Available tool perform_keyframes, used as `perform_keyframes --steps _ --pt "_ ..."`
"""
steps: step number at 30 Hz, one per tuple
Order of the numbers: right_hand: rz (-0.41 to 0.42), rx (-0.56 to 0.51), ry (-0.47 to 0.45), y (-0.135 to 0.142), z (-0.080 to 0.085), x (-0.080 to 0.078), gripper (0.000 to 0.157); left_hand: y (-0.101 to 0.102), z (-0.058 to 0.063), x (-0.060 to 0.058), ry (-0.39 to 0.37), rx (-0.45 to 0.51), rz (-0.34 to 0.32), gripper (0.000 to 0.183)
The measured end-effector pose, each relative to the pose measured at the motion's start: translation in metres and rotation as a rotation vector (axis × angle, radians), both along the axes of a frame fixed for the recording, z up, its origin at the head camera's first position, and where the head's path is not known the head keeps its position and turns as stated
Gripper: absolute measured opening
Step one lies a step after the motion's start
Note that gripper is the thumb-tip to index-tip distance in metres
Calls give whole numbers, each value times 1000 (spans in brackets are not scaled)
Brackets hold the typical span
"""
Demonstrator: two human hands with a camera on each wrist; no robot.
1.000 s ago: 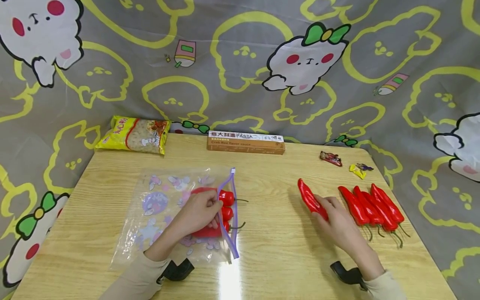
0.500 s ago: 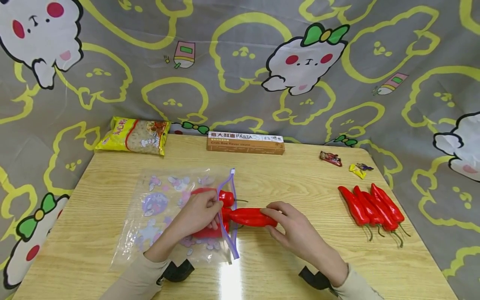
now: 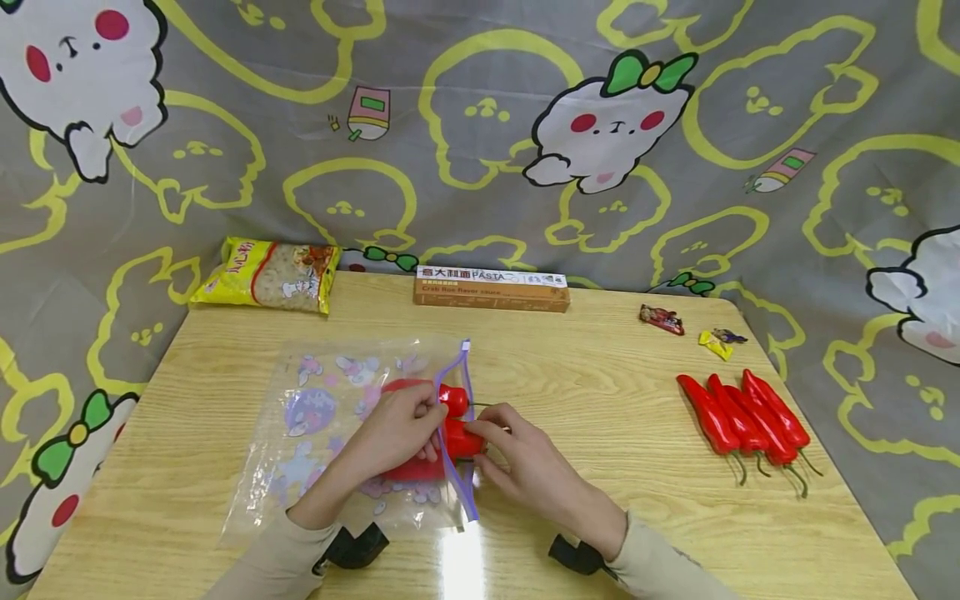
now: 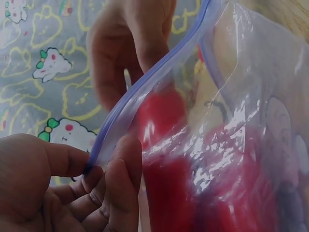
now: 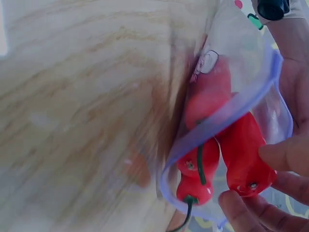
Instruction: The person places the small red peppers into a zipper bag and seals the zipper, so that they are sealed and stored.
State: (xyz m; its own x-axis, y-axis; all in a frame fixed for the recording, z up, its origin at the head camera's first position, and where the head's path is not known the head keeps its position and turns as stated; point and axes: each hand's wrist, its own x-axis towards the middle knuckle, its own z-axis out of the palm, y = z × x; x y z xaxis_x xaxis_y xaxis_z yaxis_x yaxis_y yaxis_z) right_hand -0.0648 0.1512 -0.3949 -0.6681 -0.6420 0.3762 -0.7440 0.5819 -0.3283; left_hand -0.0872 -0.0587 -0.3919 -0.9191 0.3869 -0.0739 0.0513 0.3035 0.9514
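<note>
A clear zip bag (image 3: pixel 311 408) with a purple zip edge and printed cartoons lies on the left of the table, its mouth facing right. My left hand (image 3: pixel 397 425) pinches the upper edge at the mouth, which gapes in the right wrist view. My right hand (image 3: pixel 528 458) grips a red chili pepper (image 5: pixel 244 154) by its thick end at the mouth; its other end reaches inside the bag. More red peppers (image 5: pixel 198 166) lie in the bag beside it, a green stem poking out past the zip edge. In the left wrist view the bag's film partly blurs the peppers.
Several red peppers (image 3: pixel 746 417) lie in a row at the table's right side. Behind them are small wrapped sweets (image 3: pixel 662 319). A pasta box (image 3: pixel 491 290) and a yellow food packet (image 3: pixel 270 275) stand along the back, against a patterned cloth (image 3: pixel 480 167).
My right hand has carried the pepper leftward from the right of the table and pushed it into the bag's mouth. My left hand has kept its pinch on the bag edge.
</note>
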Motion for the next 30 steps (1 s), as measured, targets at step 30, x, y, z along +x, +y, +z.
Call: perform_keyframes --steps 30 --pt "-406 32 92 76 3 -18 27 1 -2 0 -3 -12 13 19"
